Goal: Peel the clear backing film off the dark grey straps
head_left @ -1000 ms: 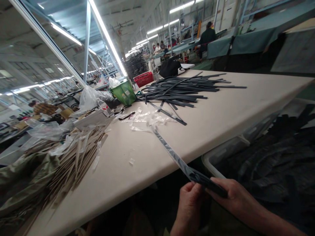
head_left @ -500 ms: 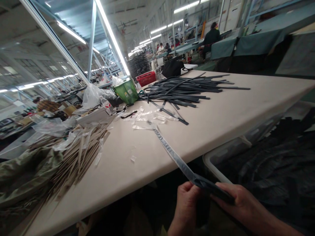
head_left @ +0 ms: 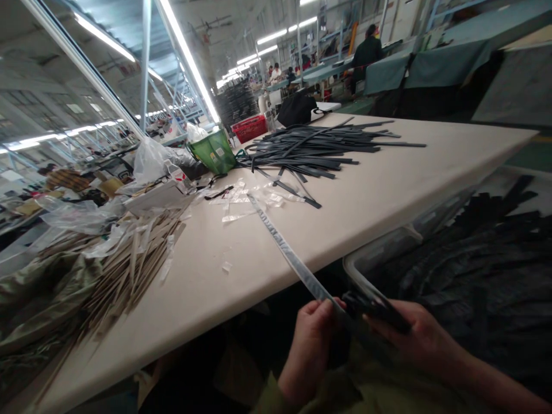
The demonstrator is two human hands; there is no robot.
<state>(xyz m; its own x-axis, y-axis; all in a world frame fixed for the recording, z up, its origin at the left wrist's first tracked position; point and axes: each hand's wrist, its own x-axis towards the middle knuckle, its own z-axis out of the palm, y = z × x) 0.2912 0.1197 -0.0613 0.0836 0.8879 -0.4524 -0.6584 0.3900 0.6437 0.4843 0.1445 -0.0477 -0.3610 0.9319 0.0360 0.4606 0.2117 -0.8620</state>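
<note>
A long, narrow dark strip (head_left: 293, 261), glossy and pale along its upper face, slants from the tabletop over the near edge. My left hand (head_left: 313, 336) pinches its near end between thumb and fingers. Just to the right, my right hand (head_left: 414, 333) is closed around a dark, looped tool (head_left: 360, 303) that looks like black scissors. Its tip lies close to my left fingertips; shadow and blur hide its exact shape. The strip's far end rests near scraps of clear film (head_left: 241, 207). A pile of similar dark strips (head_left: 319, 146) lies farther back on the table.
The pale table (head_left: 388, 195) has its near edge in front of me. Brown strips (head_left: 138, 253) and olive cloth (head_left: 43, 299) cover its left side. A green basket (head_left: 215, 152), a red basket (head_left: 250, 127) and a black bag (head_left: 296, 109) stand behind. Bins of dark strips (head_left: 452, 270) sit at right.
Both hands have shifted a little left and up in the view. The dark tool has come away from the strip to the right of my left fingers; the left hand still pinches the strip.
</note>
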